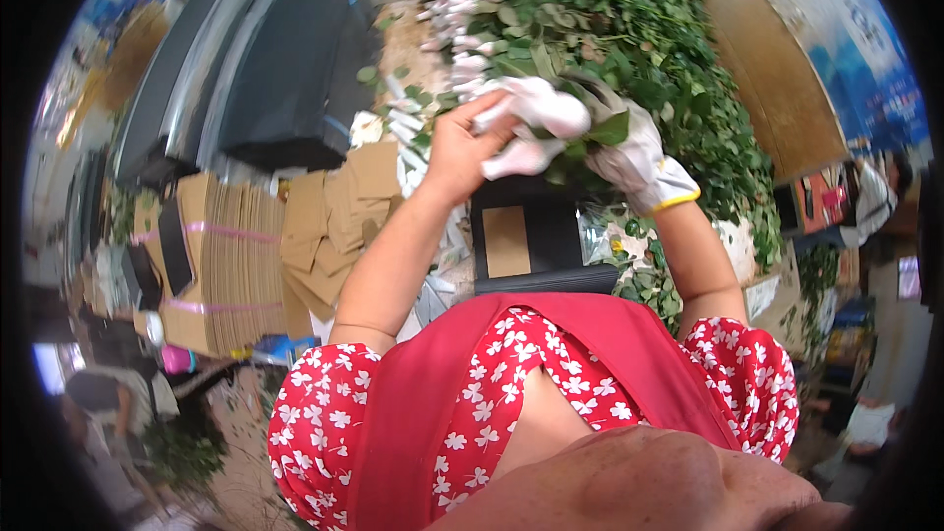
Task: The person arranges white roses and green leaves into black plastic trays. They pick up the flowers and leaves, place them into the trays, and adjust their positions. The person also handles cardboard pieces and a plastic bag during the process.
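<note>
My bare left hand (464, 149) pinches the white-wrapped heads of a few leafy-stemmed flowers (548, 108), probably roses. Close on the right, my right hand (629, 155), in a pale work glove with a yellow-edged cuff, is closed round the leafy stems just behind those heads. A green leaf sticks out beside the glove. Below both hands lies a black box (551, 236) with a brown cardboard piece (506, 241) in it. Beyond them spreads a large heap of leafy flower stems (629, 29), with a row of white-wrapped heads (460, 10) along its left side.
Left of my arm are loose cardboard sheets (329, 226) and a strapped cardboard stack (221, 256). Large black boxes (290, 69) stand at the back left. A cardboard panel (772, 69) borders the heap on the right. Other people (118, 403) are at the lower left and right edges.
</note>
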The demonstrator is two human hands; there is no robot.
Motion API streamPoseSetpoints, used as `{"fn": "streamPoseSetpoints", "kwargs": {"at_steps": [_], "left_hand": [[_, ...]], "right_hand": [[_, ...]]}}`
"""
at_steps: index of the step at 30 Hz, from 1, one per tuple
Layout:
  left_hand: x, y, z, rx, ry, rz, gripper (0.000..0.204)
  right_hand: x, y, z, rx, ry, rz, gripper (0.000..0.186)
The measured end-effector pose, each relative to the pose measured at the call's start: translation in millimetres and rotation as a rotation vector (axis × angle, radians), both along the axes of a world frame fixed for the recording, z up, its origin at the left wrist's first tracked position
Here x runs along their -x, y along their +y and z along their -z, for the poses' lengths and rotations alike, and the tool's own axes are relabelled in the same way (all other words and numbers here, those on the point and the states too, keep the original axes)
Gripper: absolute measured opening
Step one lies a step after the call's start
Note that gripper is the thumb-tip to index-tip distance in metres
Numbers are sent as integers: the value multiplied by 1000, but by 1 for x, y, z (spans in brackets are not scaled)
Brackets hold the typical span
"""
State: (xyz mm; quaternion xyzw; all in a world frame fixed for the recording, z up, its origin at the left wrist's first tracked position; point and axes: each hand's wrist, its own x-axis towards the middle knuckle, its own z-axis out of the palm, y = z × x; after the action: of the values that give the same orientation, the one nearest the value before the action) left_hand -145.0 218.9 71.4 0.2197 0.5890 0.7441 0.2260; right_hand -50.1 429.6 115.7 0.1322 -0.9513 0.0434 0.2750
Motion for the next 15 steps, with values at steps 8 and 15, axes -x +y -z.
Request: {"fn": "streamPoseSetpoints", "kwargs": {"at_steps": [8, 15], "left_hand": [[-5, -13, 26, -114, 247, 111, 42], [3, -85, 48, 205, 341, -228, 28]], "right_hand": [[-4, 2, -5, 165, -450, 241, 35], [-37, 190, -132, -114, 313, 480, 35]]}}
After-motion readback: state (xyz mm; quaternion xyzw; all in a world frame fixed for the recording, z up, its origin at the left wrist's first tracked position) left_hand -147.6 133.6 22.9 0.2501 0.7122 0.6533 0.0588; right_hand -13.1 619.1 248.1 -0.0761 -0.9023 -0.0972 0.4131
